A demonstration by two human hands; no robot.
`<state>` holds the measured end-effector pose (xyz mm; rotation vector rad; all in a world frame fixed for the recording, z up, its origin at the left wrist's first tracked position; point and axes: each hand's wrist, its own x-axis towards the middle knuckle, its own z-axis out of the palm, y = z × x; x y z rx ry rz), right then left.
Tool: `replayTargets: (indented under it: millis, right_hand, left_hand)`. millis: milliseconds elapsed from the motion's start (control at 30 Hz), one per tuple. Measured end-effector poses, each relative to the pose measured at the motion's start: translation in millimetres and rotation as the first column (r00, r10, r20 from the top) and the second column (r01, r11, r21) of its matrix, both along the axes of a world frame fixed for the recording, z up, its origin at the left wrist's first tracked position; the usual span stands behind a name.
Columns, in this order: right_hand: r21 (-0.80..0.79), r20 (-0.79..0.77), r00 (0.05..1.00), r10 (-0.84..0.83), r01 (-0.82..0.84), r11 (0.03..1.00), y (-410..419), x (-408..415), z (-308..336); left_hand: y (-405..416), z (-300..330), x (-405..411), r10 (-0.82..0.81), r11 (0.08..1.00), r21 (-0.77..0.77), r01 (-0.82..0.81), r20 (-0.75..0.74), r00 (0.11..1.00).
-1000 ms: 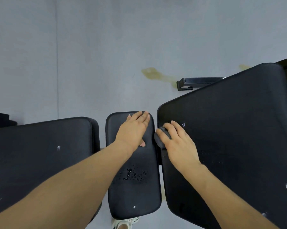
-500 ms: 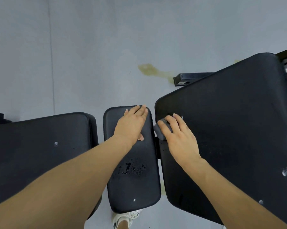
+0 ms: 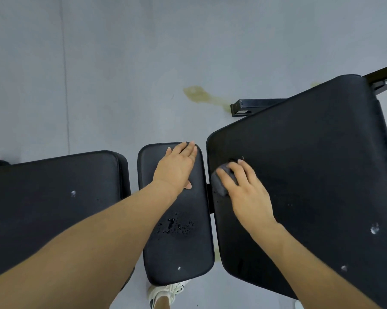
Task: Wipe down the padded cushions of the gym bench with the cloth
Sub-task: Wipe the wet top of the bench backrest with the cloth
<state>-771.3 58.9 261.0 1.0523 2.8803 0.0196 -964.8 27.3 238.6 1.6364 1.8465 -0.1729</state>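
Note:
Three black padded cushions lie below me: a wide left cushion (image 3: pixel 54 197), a narrow middle cushion (image 3: pixel 177 241) with water droplets (image 3: pixel 177 227) on it, and a large tilted right cushion (image 3: pixel 310 175). My left hand (image 3: pixel 177 168) rests flat on the far end of the middle cushion, fingers together, holding nothing. My right hand (image 3: pixel 243 188) presses a small dark grey cloth (image 3: pixel 221 184) onto the near-left edge of the right cushion; the cloth is mostly hidden under my fingers.
The floor (image 3: pixel 121 74) is grey with a yellowish stain (image 3: pixel 199 94). A black metal frame bar (image 3: pixel 250 107) sticks out behind the right cushion, and another frame part (image 3: pixel 384 81) is at the upper right. My white shoe (image 3: pixel 165 293) shows under the middle cushion.
My right hand has slid the cloth slightly away from me and to the right on the right cushion. My left hand stays planted on the middle cushion.

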Motion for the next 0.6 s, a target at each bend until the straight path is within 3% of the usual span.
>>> replayTargets:
  millis: [100,267,400,600]
  right_hand:
    - [0.038,0.033,0.998,0.057,-0.058,0.998,25,-10,-1]
    - [0.125,-0.013,0.999,-0.033,0.034,0.992,71,-53,5]
    - [0.073,-0.057,0.991,-0.121,0.125,0.989,37,-24,10]
    - [0.008,0.037,0.999,-0.040,0.040,0.999,25,11,18]
  left_hand:
    - [0,-1,1,-0.005,1.000,-0.002,0.005,-0.014,1.000]
    - [-1,-2,0,-0.018,1.000,0.000,0.018,-0.013,1.000]
    - [0,1,1,-0.030,0.999,-0.020,0.029,-0.030,0.999]
    - [2,4,4,-0.038,0.998,-0.044,0.036,-0.052,0.998]
